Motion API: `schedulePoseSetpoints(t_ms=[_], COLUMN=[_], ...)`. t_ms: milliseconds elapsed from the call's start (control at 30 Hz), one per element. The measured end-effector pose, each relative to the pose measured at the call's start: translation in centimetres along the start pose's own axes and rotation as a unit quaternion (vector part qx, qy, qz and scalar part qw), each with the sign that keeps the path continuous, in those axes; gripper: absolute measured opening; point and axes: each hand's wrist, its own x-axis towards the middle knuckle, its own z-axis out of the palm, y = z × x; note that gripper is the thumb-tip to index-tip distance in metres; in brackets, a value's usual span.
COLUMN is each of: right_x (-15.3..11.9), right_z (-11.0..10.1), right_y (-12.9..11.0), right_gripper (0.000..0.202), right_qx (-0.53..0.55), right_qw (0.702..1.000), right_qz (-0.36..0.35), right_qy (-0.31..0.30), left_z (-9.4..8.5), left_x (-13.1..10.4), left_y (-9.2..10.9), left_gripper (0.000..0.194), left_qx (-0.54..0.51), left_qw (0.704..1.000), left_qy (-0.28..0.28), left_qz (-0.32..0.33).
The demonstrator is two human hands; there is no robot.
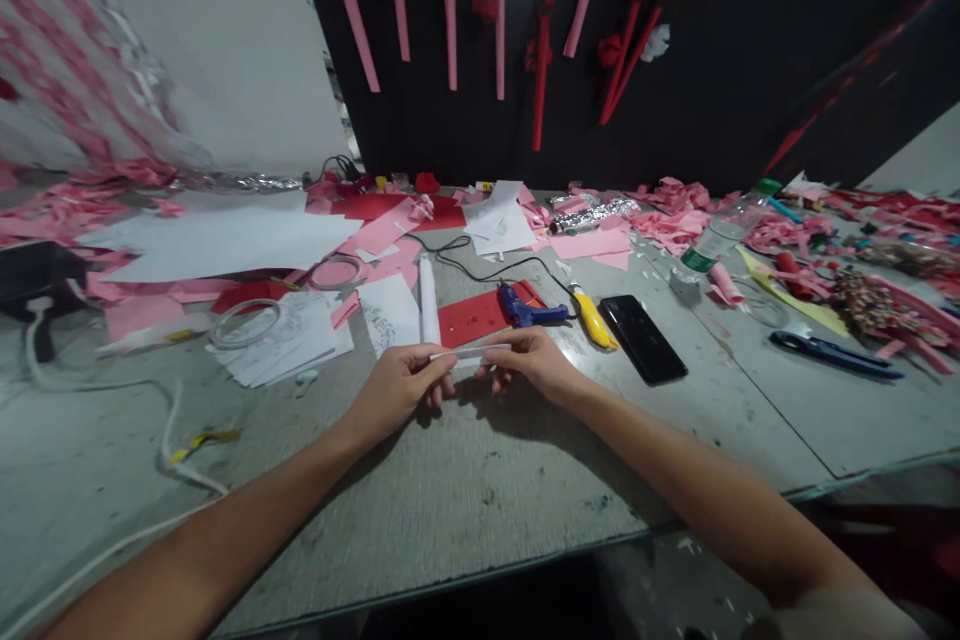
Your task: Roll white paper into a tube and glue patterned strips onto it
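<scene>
Between my two hands, just above the table, is a narrow strip of white paper [471,357]. Its left end is pinched by my left hand [409,380], its right end by my right hand [536,365]. Just beyond them lie a rolled white paper tube [428,305] and a red sheet [469,318]. A blue glue gun [536,308] rests on the red sheet's right part, with its black cord running back. Right of it are a yellow-handled tool [595,318] and a black phone [643,340].
White sheets with drawings [289,340] and a roll of clear tape [246,322] lie left. A plastic bottle [724,230] leans at the right, near dark blue scissors [832,355]. Pink paper scraps [675,210] line the back. A white cable [169,420] crosses the left side.
</scene>
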Motion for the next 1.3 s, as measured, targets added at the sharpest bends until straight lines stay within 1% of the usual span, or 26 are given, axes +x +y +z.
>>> schedulePoseSetpoints(t_ms=[67, 133, 167, 233, 300, 367, 433, 500, 633, 733, 933, 1067, 1167, 1233, 1300], right_x=[0.0, 0.0, 0.0, 0.0, 0.1, 0.2, 0.2, 0.1, 0.1, 0.0, -0.1, -0.2, -0.3, -0.3, -0.4], right_z=[0.0, 0.0, 0.0, -0.2, -0.3, -0.5, -0.6, -0.6, -0.5, -0.5, -0.4, -0.3, -0.2, -0.2, -0.1], right_y=[0.0, 0.0, 0.0, 0.1, 0.2, 0.3, 0.3, 0.3, 0.2, 0.2, 0.0, -0.4, -0.7, -0.8, -0.8], right_gripper=[0.040, 0.039, 0.039, 0.037, 0.036, 0.035, 0.034, 0.033, 0.032, 0.034, 0.034, 0.036, 0.038, 0.037, 0.035], right_qx=[0.005, 0.005, 0.006, 0.015, 0.024, 0.027, 0.025, 0.025, 0.008, -0.003, -0.017, -0.031, -0.070, -0.109, -0.133], right_qw=[1.000, 1.000, 1.000, 1.000, 0.999, 0.999, 0.999, 1.000, 1.000, 1.000, 0.999, 0.999, 0.996, 0.993, 0.990], right_qz=[0.002, 0.002, 0.003, 0.006, 0.004, 0.000, 0.000, 0.007, 0.023, 0.027, 0.025, 0.015, 0.001, -0.013, -0.024], right_qy=[-0.004, -0.001, 0.003, 0.015, 0.028, 0.031, 0.024, 0.013, -0.007, -0.008, -0.016, -0.027, -0.045, -0.046, -0.041], left_z=[0.0, -0.1, -0.1, -0.3, -0.5, -0.7, -0.8, -0.8, -0.8, -0.7, -0.6, -0.5, -0.4, -0.4, -0.4], left_x=[0.0, 0.0, -0.1, -0.2, -0.2, -0.3, -0.2, -0.1, 0.0, 0.0, -0.3, -0.5, -0.5, -0.4, -0.4], left_y=[0.0, 0.0, 0.0, 0.1, 0.1, -0.1, -0.4, -0.7, -0.9, -0.8, -0.6, -0.3, -0.2, -0.1, -0.1], left_gripper=[0.038, 0.035, 0.035, 0.035, 0.031, 0.022, 0.013, 0.010, 0.008, 0.006, 0.004, 0.007, 0.008, 0.011, 0.014], left_qx=[-0.012, -0.003, 0.017, 0.080, 0.149, 0.211, 0.268, 0.304, 0.320, 0.317, 0.286, 0.264, 0.241, 0.234, 0.229], left_qw=[1.000, 1.000, 0.999, 0.989, 0.964, 0.933, 0.903, 0.884, 0.869, 0.868, 0.889, 0.910, 0.923, 0.927, 0.929], left_qy=[-0.007, 0.012, 0.033, 0.084, 0.110, 0.108, 0.104, 0.106, 0.115, 0.108, 0.096, 0.087, 0.092, 0.100, 0.095], left_qz=[-0.012, -0.003, 0.018, 0.091, 0.191, 0.272, 0.319, 0.338, 0.359, 0.366, 0.345, 0.309, 0.284, 0.277, 0.274])
